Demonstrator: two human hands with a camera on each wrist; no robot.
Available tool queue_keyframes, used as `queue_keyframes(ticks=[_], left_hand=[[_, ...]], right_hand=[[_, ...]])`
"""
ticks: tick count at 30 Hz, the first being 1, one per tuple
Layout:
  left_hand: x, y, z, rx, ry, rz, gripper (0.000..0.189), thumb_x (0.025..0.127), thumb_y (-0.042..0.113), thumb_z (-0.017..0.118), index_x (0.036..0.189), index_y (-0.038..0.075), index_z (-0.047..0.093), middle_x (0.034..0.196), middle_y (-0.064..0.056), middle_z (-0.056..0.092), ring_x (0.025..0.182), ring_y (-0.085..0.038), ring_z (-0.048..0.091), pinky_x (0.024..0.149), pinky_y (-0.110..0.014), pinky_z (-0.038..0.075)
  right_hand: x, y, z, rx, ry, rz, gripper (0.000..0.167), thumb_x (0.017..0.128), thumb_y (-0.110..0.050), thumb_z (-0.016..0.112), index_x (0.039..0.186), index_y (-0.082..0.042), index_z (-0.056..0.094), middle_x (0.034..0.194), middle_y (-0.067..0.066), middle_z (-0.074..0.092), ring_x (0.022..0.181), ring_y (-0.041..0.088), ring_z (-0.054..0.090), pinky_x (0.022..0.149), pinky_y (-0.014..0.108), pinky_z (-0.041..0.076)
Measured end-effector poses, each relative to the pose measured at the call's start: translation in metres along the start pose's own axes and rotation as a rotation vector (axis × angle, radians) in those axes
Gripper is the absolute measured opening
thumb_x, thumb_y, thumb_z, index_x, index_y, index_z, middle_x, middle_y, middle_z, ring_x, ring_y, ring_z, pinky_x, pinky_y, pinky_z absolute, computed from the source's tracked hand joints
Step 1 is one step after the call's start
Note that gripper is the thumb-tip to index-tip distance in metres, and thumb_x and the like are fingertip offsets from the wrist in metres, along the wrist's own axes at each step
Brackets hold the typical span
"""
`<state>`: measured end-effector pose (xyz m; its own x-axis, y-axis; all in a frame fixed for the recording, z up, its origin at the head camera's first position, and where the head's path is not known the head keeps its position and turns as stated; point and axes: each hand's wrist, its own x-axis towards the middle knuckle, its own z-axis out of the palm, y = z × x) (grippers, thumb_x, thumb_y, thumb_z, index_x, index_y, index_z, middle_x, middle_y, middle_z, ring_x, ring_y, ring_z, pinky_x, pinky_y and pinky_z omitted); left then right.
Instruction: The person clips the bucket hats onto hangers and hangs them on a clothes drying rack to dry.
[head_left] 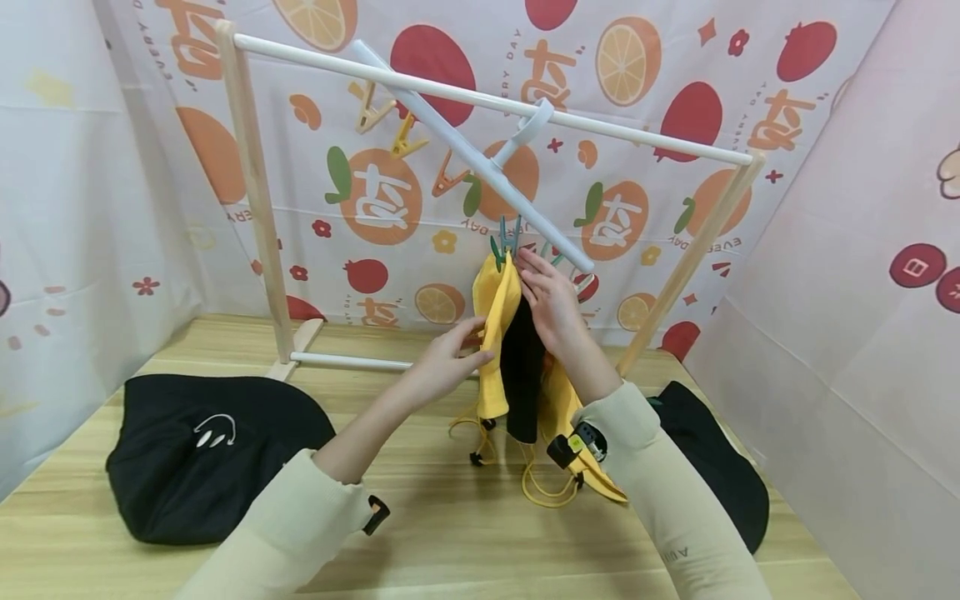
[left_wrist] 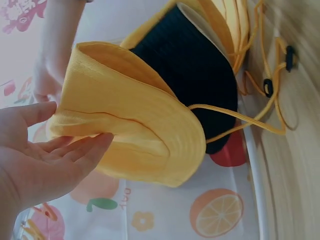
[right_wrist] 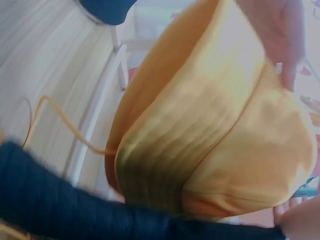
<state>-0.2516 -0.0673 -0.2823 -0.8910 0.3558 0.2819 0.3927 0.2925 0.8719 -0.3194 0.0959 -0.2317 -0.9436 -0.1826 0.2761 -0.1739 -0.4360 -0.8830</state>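
Observation:
A yellow bucket hat with a drawstring hangs by its crown from a green clothespin under a tilted pale hanger bar. My left hand touches the hat's left side, thumb and fingers spread apart; in the left wrist view, the left hand's fingertips lie against the crown. With straight fingers, my right hand is beside the top of the hat, near a grey-blue clothespin. Directly behind hang a black hat and another yellow hat, the latter partly hidden by my right arm.
The hanger hooks over the white rail of a wooden-legged rack. Several spare clothespins hang from the bar's left part. Black hats lie on the table at left and right. A printed cloth stands behind.

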Motion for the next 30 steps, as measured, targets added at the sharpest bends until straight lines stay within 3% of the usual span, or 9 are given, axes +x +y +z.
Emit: queue_keyframes(ticks=[4,8,15,21,26,30], left_hand=[[-0.009,-0.01,-0.005,-0.042,-0.024,0.011,0.051,0.094,0.013,0.052,0.139,-0.001,0.033,0.139,-0.018,0.037,0.122,-0.033,0.041,0.092,-0.042,0.04],[-0.022,-0.018,-0.015,-0.062,-0.064,-0.017,0.048,0.095,0.013,0.051,0.138,-0.001,0.035,0.139,-0.018,0.036,0.121,-0.033,0.042,0.095,-0.044,0.037],[-0.046,-0.032,-0.047,0.022,-0.038,-0.077,0.047,0.096,0.022,0.05,0.136,0.001,0.039,0.134,-0.02,0.042,0.115,-0.033,0.047,0.093,-0.046,0.038],[-0.067,-0.042,-0.079,0.055,0.004,-0.102,0.047,0.097,0.022,0.048,0.136,-0.001,0.038,0.132,-0.024,0.042,0.115,-0.037,0.046,0.091,-0.048,0.039],[-0.095,-0.05,-0.103,0.089,0.018,-0.136,0.045,0.097,0.023,0.048,0.135,-0.001,0.04,0.132,-0.023,0.041,0.114,-0.037,0.046,0.09,-0.048,0.04],[-0.12,-0.059,-0.125,0.187,0.046,-0.187,0.047,0.097,0.027,0.047,0.134,-0.001,0.041,0.132,-0.024,0.04,0.113,-0.037,0.046,0.086,-0.049,0.042]], right_hand=[[-0.009,-0.002,0.001,-0.013,0.067,0.015,0.041,0.094,0.005,0.039,0.135,0.006,0.039,0.136,0.017,0.042,0.124,0.023,0.039,0.103,0.032,0.025],[-0.019,-0.002,0.007,-0.07,0.127,-0.006,0.039,0.093,0.007,0.039,0.132,0.008,0.043,0.133,0.017,0.046,0.122,0.021,0.042,0.102,0.031,0.027],[-0.041,0.012,0.031,-0.242,0.125,-0.18,0.029,0.089,0.01,0.043,0.115,0.007,0.055,0.119,0.014,0.057,0.113,0.017,0.049,0.093,0.029,0.036],[-0.067,0.021,0.061,-0.349,-0.051,-0.316,0.022,0.086,0.012,0.046,0.105,0.007,0.056,0.109,0.013,0.06,0.105,0.023,0.051,0.09,0.034,0.039],[-0.085,0.033,0.081,-0.523,-0.273,-0.419,0.019,0.086,0.012,0.048,0.102,0.007,0.057,0.105,0.016,0.059,0.099,0.016,0.054,0.087,0.033,0.043],[-0.095,0.047,0.092,-0.69,-0.414,-0.519,0.018,0.085,0.011,0.054,0.099,0.001,0.06,0.101,0.01,0.061,0.101,0.011,0.052,0.09,0.029,0.041]])
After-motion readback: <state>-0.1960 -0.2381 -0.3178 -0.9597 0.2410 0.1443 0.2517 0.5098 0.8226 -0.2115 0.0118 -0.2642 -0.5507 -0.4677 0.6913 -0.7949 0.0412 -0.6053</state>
